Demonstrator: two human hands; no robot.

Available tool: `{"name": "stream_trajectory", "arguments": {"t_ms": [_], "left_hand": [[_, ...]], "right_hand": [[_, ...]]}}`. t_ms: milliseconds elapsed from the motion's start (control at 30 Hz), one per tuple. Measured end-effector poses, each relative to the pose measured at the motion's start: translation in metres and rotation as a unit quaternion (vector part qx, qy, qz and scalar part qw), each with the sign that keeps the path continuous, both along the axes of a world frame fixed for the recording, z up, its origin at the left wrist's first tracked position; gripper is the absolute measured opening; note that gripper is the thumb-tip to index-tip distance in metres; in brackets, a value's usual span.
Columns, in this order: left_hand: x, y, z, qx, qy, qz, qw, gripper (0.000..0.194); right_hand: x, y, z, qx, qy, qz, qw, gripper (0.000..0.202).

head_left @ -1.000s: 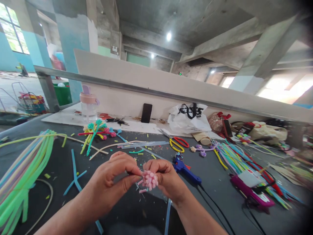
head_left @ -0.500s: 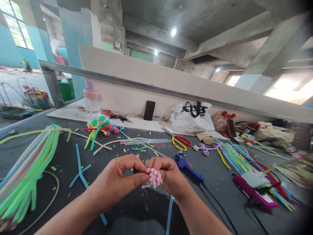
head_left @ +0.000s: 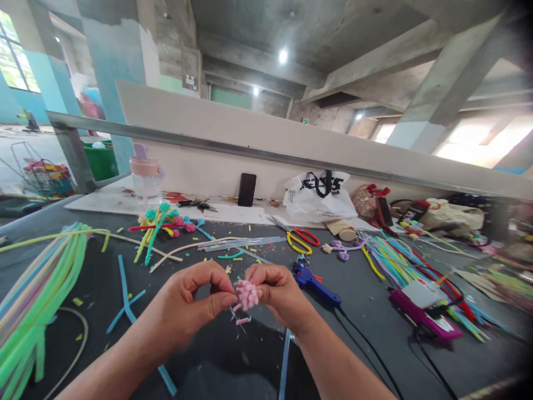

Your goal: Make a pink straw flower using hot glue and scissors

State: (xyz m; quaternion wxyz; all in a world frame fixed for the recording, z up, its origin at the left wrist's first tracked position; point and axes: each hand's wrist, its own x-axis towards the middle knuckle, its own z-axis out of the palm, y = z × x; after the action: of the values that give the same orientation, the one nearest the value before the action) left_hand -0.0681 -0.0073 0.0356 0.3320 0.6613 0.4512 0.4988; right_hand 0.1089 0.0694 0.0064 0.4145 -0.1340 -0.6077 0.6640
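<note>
Between the thumb and fingers of my right hand [head_left: 280,295], a small pink pipe-cleaner flower [head_left: 247,294] is held above the dark table. The thumb and index finger of my left hand [head_left: 192,303] are pinched together just left of the flower; whatever is between them is too small to make out. Below the flower, a short pink piece [head_left: 243,320] lies beside thin pale strands. A blue glue gun [head_left: 316,286] rests right of my right hand, its cord running toward the front edge.
Scissors [head_left: 300,242] with red and yellow handles lie behind the glue gun. Bundled pipe cleaners [head_left: 54,300] spread at left, with more [head_left: 400,261] at right beside a purple pouch [head_left: 422,316]. Clear glue sticks [head_left: 245,243], a phone [head_left: 247,190] and a bottle [head_left: 145,178] stand or lie farther back.
My left fingertips have drawn slightly away from the flower, which they touched before. The flower has turned a little in my right hand. The whole view has shifted slightly.
</note>
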Motion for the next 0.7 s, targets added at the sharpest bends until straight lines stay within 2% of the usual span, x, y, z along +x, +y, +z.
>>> {"name": "stream_trajectory", "arguments": {"t_ms": [100, 233, 467, 700], "left_hand": [[0.0005, -0.0003, 0.0013, 0.005, 0.048, -0.01, 0.999, 0.011], [0.0018, -0.0001, 0.0017, 0.016, 0.083, 0.005, 0.996, 0.014], [0.0072, 0.0012, -0.0011, 0.051, 0.183, 0.085, 0.978, 0.01], [0.0031, 0.0009, -0.0063, 0.104, 0.225, 0.084, 0.965, 0.012]], "right_hand": [[0.0003, 0.002, -0.0024, 0.018, -0.015, -0.004, 1.0, 0.015], [-0.0007, 0.0029, -0.0048, 0.014, -0.019, -0.007, 1.0, 0.018], [-0.0029, 0.0033, -0.0072, 0.018, -0.034, -0.027, 0.999, 0.015], [-0.0038, 0.0014, -0.0068, 0.037, -0.053, -0.055, 0.996, 0.016]]}}
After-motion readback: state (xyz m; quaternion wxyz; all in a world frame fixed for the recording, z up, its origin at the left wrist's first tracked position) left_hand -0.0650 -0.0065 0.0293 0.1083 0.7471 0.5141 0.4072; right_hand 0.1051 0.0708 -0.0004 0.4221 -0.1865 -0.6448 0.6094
